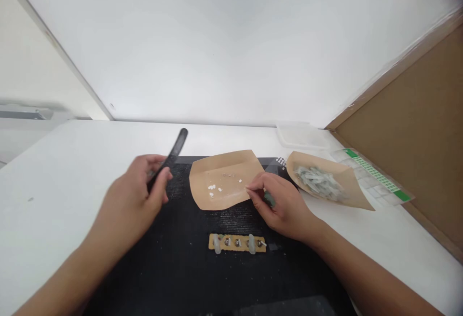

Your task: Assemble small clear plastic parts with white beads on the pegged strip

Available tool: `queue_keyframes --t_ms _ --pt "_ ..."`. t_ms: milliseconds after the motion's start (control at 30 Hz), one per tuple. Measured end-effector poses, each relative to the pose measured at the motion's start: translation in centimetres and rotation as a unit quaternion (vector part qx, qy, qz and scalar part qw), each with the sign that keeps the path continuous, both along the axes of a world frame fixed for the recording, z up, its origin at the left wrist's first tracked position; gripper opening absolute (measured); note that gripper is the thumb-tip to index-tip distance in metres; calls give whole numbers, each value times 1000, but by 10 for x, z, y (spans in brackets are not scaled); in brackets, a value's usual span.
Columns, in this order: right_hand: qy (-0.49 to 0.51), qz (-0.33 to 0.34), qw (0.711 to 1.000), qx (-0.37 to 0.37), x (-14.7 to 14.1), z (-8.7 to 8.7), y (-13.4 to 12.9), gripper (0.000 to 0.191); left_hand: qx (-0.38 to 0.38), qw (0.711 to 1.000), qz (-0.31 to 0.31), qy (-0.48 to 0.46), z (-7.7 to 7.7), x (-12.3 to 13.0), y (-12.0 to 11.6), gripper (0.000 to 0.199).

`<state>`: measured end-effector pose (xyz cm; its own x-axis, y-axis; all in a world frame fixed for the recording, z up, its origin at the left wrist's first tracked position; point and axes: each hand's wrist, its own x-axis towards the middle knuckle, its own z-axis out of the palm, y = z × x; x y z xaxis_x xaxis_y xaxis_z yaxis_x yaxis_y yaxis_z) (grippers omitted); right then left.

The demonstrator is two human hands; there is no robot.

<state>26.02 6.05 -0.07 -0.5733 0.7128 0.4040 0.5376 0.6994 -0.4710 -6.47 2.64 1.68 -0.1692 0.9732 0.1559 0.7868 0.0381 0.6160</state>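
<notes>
Taking the middle brown paper (202, 171) as my landmark, I'd worry first about its loose white chips (211, 187): my right hand (285, 207) is at its right edge, thumb and forefinger tips together, and a tug or knock there could tip the sheet and scatter them. My left hand (125, 205), left of the paper, has its fingers clamped on a black tool (175, 149) angled up and away; a loose grip could let it swing round and sweep the near-left corner. The tan strip (232, 248) lies on the black mat (173, 263) on my side of the paper, so a dropped right wrist might drag the pale curved pieces (252, 244) across it out of line. To the paper's right, the open packet (354, 188) of pale slivers (320, 182) could spill if my right forearm bumped it. I can't tell whether my right fingertips pinch a chip, the paper's edge or nothing; the tool's lower end is hidden in my left palm, the greenish thing (269, 199) behind my right fingers is mostly covered, and the strip's small fittings are too fine to read.
</notes>
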Motion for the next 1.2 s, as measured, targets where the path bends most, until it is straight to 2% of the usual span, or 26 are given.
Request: queue_keyframes --t_ms 100,167,267,400,567,733,833,967,1100,1200 --pt "11 -7 1000 17 -8 -1 -4 4 9 992 -101 -70 -14 25 -2 42" --pt "27 -45 998 31 -13 -1 -8 6 33 987 -149 -48 -21 38 -4 41" --pt "67 -91 993 43 -21 3 -14 8 91 976 -199 -3 -23 53 -10 38" --pt "96 -57 993 48 -27 9 -21 6 168 962 -204 67 -16 65 -24 37" --pt "111 -91 988 53 -32 10 -26 7 193 956 -214 62 -10 70 -34 22" --pt "121 -68 988 63 -32 9 -25 7 97 971 -217 -6 -5 66 -30 19" --pt "118 -64 989 66 -33 8 -24 7 2 966 -248 -76 -2 64 -31 26" --pt "88 -94 991 35 -33 5 -23 7 -88 953 -252 -146 0 66 -35 30" --pt "113 -73 990 41 -31 7 -23 6 -176 936 -260 -161 2 65 -31 36" --pt "133 -42 989 42 -31 10 -23 6 -184 938 -260 -136 3 64 -24 41"
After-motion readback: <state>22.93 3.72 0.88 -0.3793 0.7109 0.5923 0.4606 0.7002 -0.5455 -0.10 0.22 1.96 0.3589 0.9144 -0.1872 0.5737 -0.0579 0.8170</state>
